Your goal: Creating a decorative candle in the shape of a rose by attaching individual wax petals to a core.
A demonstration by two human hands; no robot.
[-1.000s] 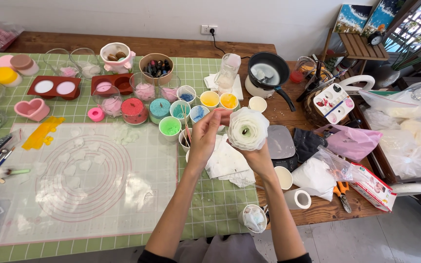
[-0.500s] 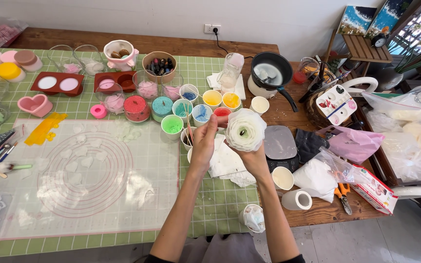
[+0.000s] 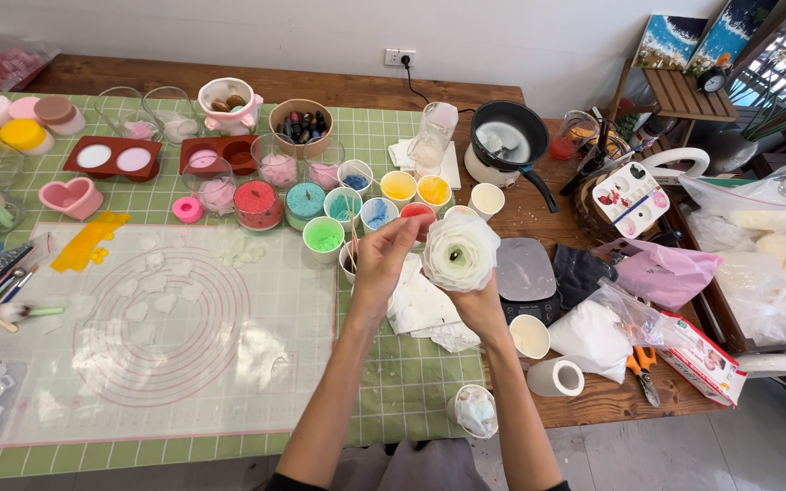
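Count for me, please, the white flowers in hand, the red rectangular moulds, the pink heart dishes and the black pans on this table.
white flower: 1
red rectangular moulds: 2
pink heart dish: 1
black pan: 1
Total: 5

- One view only, worn on the person's head, looking steeply down and forward across the desk (image 3: 229,86).
- Near enough that both forearms rise from the bottom edge.
- The far wall crosses the top.
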